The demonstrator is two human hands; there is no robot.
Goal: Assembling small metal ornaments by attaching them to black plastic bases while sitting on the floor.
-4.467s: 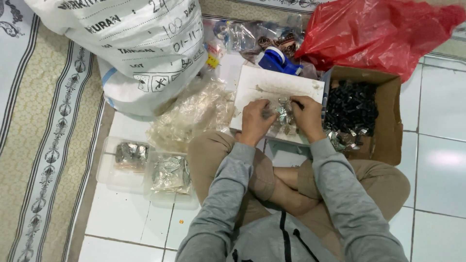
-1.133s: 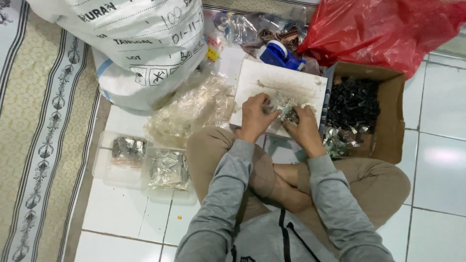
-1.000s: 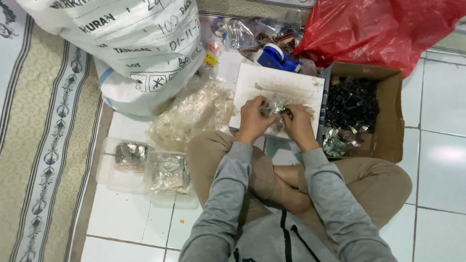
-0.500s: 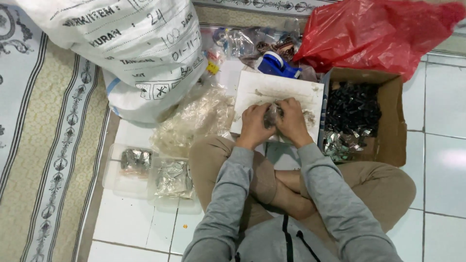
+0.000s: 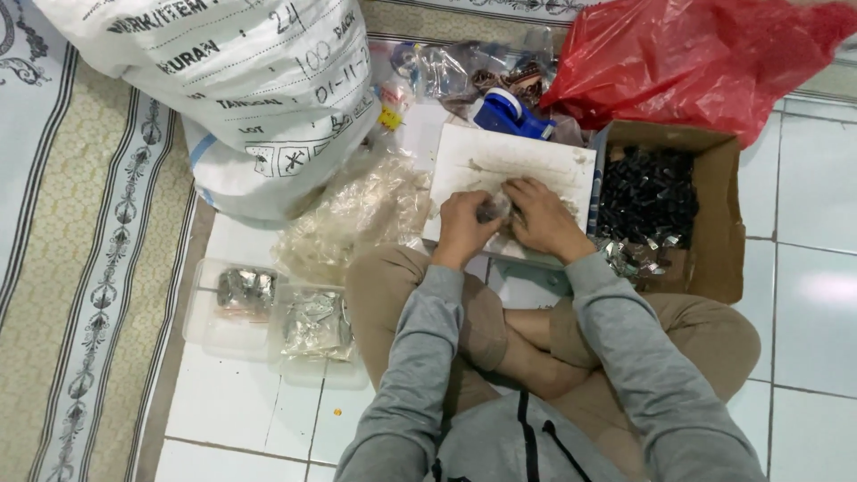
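- Left hand [image 5: 462,228] and right hand [image 5: 544,219] meet at centre frame over the white board [image 5: 500,161]
- Both sets of fingers are closed together on a small clear packet [image 5: 493,208] pinched between them
- The packet lies between the thumbs, equally near both hands; its long axis cannot be made out
- A cardboard box [image 5: 714,223] of dark pieces sits just right

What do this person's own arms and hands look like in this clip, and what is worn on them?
Both arms are covered to the wrist by long grey sleeves of a soft, plain knit, with no markings visible. The left hand and right hand are bare: no gloves, and no rings, watch or bracelet can be made out at this size.
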